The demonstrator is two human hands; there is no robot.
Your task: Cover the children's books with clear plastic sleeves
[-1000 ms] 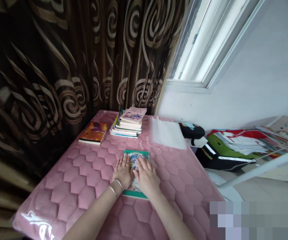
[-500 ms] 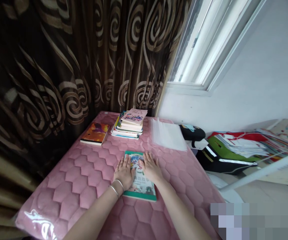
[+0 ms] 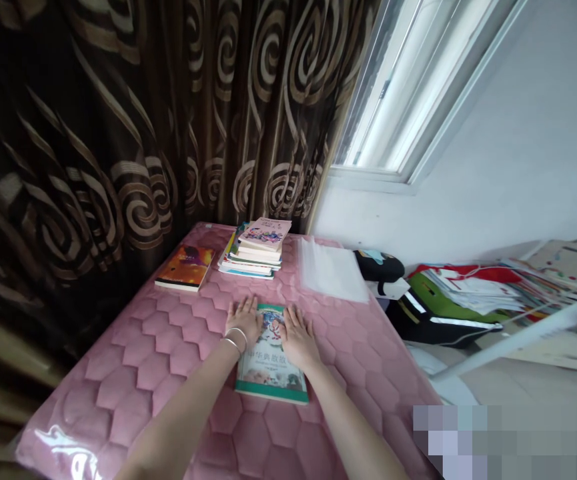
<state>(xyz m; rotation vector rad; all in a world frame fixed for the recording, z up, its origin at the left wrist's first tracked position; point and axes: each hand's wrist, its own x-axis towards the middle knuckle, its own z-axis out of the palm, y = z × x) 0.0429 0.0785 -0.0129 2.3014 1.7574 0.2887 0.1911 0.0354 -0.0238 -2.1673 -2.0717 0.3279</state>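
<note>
A book with a green border and a pale illustrated cover (image 3: 272, 363) lies flat on the pink honeycomb-patterned table surface (image 3: 168, 353). My left hand (image 3: 245, 321), two silver bangles at its wrist, rests flat over the upper left edge of the cover, fingers stretched out. Along the upper right edge lies my right hand (image 3: 298, 337), also flat with its fingers apart. The cover's title and lower part show between my forearms. Neither hand is wrapped round anything.
Toward the back stands a stack of books (image 3: 255, 250) with a pink one on top. An orange book (image 3: 185, 268) lies left of it, and clear plastic sleeves (image 3: 333, 270) lie to the right. Beyond the right edge are a black case (image 3: 381, 265) and piled papers (image 3: 473, 287).
My right hand has slid from the middle of the cover to its right edge. My left hand has moved slightly up along the left edge. More of the cover shows.
</note>
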